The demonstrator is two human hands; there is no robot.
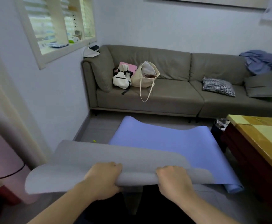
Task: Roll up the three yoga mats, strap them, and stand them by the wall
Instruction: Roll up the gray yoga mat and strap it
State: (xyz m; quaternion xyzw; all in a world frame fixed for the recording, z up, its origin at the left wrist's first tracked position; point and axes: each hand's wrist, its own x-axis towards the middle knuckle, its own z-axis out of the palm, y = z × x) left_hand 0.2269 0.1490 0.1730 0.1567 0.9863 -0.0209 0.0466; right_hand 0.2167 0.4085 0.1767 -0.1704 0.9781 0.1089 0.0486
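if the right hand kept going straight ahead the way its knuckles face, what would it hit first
Most likely the blue mat spread on the floor just beyond the grey mat that the right hand grips. Past that, the sofa front. Depth is hard to judge from this one view.

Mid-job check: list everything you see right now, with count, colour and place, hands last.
Grey mat: one, grey, lifted near edge curled over, in front of the person.
Blue mat: one, blue, flat on the floor beyond the grey one, its near right end rolled.
Pink mat: one, pink, rolled and strapped with a black band, at far left.
Sofa: one, grey-brown, along the far wall.
Bags: two, cream and white, on the sofa's left seat.
Checked cushion: one, black and white, on the sofa.
Blue cloth: one, on the sofa's right back.
Table: one, yellow top, at right.
Hands: left hand and right hand both grip the grey mat's curled edge.
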